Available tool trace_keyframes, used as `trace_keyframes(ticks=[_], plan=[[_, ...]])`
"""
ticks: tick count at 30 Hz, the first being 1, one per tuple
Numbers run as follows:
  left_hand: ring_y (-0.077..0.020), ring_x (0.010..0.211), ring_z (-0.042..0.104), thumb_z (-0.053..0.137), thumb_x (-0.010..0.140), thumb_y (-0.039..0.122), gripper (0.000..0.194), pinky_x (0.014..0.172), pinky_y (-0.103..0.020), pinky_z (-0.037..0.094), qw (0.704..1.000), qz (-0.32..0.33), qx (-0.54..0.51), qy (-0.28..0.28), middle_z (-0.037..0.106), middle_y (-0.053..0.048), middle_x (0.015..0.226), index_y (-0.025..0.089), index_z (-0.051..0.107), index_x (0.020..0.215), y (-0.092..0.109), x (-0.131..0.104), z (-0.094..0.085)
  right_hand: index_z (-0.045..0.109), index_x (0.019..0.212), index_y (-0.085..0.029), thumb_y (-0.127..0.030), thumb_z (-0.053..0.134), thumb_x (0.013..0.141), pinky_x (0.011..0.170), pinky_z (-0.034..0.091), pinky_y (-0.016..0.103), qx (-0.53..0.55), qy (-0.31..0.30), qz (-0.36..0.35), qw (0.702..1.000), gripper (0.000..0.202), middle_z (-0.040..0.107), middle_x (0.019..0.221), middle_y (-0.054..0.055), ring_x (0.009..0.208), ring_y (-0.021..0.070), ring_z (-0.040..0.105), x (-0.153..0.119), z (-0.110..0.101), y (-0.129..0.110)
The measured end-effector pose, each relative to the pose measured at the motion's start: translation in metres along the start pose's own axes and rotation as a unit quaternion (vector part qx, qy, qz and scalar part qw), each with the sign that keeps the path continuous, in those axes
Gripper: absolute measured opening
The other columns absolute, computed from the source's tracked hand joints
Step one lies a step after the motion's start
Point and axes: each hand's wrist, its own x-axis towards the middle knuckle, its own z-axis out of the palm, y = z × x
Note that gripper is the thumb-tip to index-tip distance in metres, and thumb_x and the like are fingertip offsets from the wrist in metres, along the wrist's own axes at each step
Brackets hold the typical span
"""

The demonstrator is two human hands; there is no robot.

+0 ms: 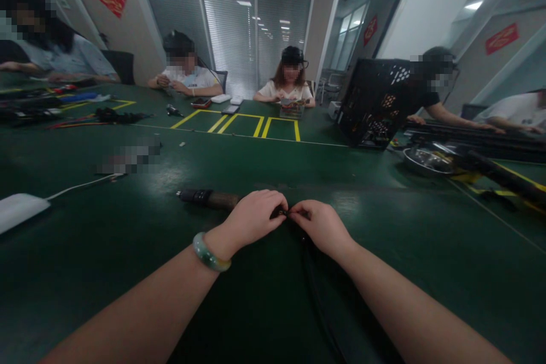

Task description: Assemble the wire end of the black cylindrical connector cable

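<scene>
A dark cylindrical tool with a brown handle (223, 201) and a metal tip at its left end lies across the green table. My left hand (258, 211), a jade-coloured bangle on its wrist, is closed over the tool's right end. My right hand (321, 226) meets it there, thumb and finger pinched on a small dark piece too tiny to name. From beneath the right hand a black cable (313, 287) runs down toward the table's near edge.
At left, a white box-shaped device (21, 210) trails a white cord. A black computer case (369, 102) stands at the far right, near a metal bowl (426, 160). Yellow tape (243, 115) marks the far table. Several people sit or work around it.
</scene>
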Motion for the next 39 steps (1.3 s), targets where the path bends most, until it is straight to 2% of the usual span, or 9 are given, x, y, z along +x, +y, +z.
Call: trace_keyframes(ticks=[8,23,39], plan=[[-0.0195,0.089,0.058,0.062,0.083,0.019,0.013,0.083,-0.036,0.045,1.000,0.002,-0.007,0.002,0.062,-0.001,0.094,0.021,0.059,0.095,0.0013,-0.0003,-0.0021,0.071,0.090,-0.028,-0.026,0.060,0.087,0.069,0.041,0.025,0.003,0.011,0.003,1.000,0.011,0.071,0.087,-0.003,0.083,0.0161,0.062,-0.0014,-0.0024,0.0009],[-0.0198,0.089,0.058,0.061,0.084,0.022,0.013,0.080,-0.035,0.047,1.000,-0.008,-0.018,0.006,0.061,-0.003,0.098,0.020,0.057,0.095,0.0021,-0.0014,-0.0041,0.069,0.089,-0.024,-0.025,0.058,0.086,0.064,0.040,0.024,0.028,-0.007,0.048,0.998,0.011,0.071,0.085,-0.002,0.076,0.0147,0.063,-0.0022,-0.0043,-0.0014],[-0.0200,0.092,0.059,0.062,0.083,0.022,0.010,0.086,-0.036,0.047,1.000,-0.001,-0.013,0.001,0.063,-0.002,0.096,0.021,0.060,0.092,0.0011,0.0001,-0.0029,0.070,0.090,-0.025,-0.029,0.058,0.087,0.064,0.042,0.024,0.048,-0.027,0.044,0.998,0.013,0.071,0.086,-0.002,0.077,0.0146,0.063,-0.0017,-0.0023,0.0003]])
